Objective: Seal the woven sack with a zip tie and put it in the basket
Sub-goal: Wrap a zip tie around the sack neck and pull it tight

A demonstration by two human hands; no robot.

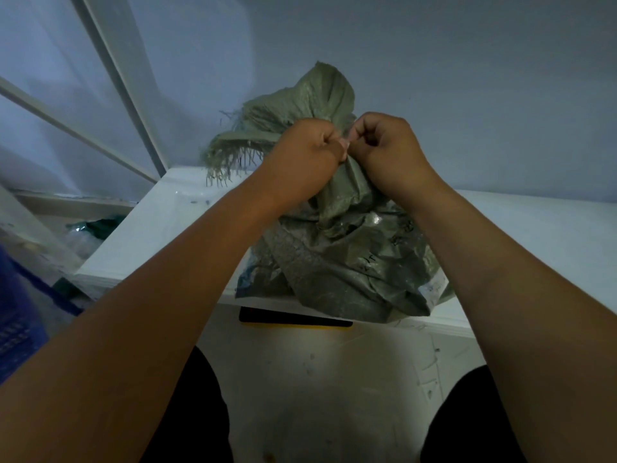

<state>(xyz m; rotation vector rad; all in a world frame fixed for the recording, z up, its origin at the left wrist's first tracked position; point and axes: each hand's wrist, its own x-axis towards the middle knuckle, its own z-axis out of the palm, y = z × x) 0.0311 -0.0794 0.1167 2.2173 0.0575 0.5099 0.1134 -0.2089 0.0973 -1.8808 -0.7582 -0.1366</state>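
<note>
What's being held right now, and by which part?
The left grip and right grip both pinch the woven sack at its gathered neck, below the frayed top. No zip tie can be made out.

**Views:** one, head-worn, wide-angle.

**Position:** above and behind the forearms, at the near edge of the white surface (150, 235).

**Facing:** forward and steeply down. The floor (317, 379) and dark-clad knees (200, 412) fill the bottom of the frame, and the wall (467, 78) fills the top.

**Range:** close. The left hand (307, 152) and right hand (387, 145) meet just above centre at the gathered neck of the woven sack (350, 255). The forearms enter from the two lower corners.

**Distortion:** the surface edges slant and the window frame (110, 61) leans at the left.

**Periphery:** the blue basket (16, 312) is cut off by the left border.
</note>
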